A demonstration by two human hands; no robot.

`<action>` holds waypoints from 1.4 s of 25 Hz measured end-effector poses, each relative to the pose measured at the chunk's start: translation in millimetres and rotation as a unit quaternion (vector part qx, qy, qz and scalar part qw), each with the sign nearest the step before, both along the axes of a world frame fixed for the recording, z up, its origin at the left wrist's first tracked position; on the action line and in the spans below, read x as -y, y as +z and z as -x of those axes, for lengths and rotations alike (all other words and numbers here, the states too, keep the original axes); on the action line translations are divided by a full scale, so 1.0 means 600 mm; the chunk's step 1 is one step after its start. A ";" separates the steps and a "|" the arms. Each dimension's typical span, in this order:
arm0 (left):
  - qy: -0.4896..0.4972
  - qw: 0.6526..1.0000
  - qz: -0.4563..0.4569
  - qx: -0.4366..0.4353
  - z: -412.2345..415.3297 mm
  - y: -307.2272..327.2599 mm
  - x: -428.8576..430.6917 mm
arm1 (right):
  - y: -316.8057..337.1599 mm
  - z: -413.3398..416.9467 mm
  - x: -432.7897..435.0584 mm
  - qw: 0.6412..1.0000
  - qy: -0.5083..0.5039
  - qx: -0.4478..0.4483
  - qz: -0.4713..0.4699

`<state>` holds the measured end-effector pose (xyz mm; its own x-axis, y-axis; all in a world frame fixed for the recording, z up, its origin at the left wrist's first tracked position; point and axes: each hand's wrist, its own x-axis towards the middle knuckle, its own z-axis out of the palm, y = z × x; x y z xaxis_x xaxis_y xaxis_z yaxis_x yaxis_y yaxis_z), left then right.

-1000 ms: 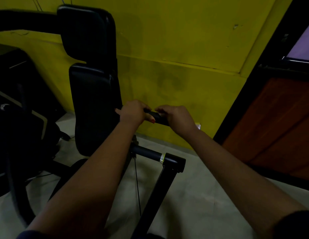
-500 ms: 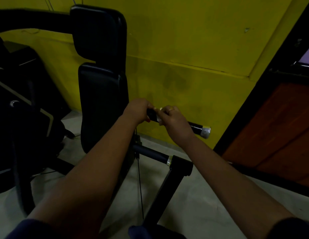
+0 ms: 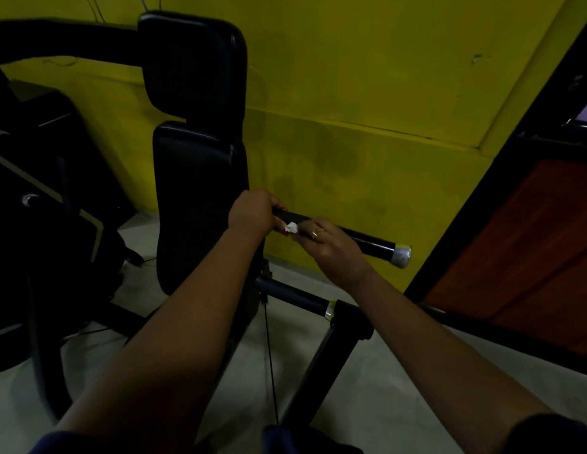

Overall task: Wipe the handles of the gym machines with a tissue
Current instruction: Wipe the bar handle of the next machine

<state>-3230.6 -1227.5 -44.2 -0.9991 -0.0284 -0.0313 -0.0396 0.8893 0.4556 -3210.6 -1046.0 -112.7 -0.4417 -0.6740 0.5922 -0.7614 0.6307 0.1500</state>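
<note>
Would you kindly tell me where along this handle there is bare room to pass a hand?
The handle is bare between the right hand and the silver end cap. The inner end is crowded: the left hand grips it beside the back pad, with the tissue between the two hands.

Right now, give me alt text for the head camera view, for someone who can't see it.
A person's left grip holds a black machine handle while the right grip presses a white tissue onto it. The handle ends in a silver cap; black seat pads and a yellow wall stand behind.
</note>
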 end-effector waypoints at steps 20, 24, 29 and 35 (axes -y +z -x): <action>-0.016 1.000 -0.007 0.012 -0.002 0.001 0.007 | 0.040 0.016 0.005 0.981 -0.065 0.137 0.121; -0.012 1.000 -0.021 0.005 -0.004 0.000 0.015 | 0.058 0.051 0.015 0.972 -0.034 0.219 0.071; 0.003 0.998 -0.059 -0.021 -0.006 -0.022 0.020 | 0.046 0.002 -0.071 0.986 -0.018 0.132 0.101; 0.008 0.999 -0.021 -0.030 -0.009 -0.024 0.011 | 0.051 0.035 0.019 0.994 0.025 0.109 -0.020</action>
<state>-3225.0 -1234.4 -58.4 -0.9987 -0.0434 0.0268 -0.0245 0.8686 0.4950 -3231.4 -1057.7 -82.3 -0.5219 -0.7194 0.4583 -0.8086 0.5884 0.0028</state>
